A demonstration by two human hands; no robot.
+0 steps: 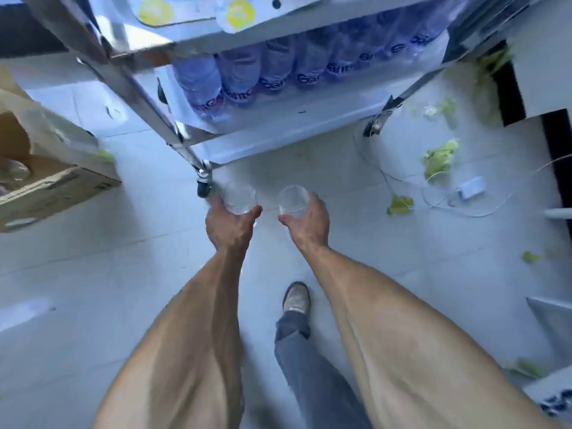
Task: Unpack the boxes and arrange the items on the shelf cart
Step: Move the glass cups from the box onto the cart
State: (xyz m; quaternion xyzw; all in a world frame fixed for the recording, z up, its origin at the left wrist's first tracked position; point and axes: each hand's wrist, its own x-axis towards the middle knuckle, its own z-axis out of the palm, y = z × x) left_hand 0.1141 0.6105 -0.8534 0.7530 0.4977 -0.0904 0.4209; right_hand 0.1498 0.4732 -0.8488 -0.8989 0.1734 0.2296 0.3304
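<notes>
My left hand point(230, 226) grips a clear drinking glass point(239, 196) from below, and my right hand point(309, 219) grips a second clear glass point(293, 199). Both glasses are upright and held side by side above the floor, just in front of the metal shelf cart point(278, 134). The cart's lower shelf carries a row of plastic water bottles point(278, 69) lying in a pack. Its upper shelf holds white packages with yellow round labels point(238, 13). An open cardboard box point(55, 184) stands at the left, with more glassware dimly visible inside.
The cart's front left caster point(203, 187) is close to my left hand. Green leaf scraps point(439, 159) and a white charger with cable point(470, 188) lie on the tiled floor at the right. My foot point(296, 297) is below my hands.
</notes>
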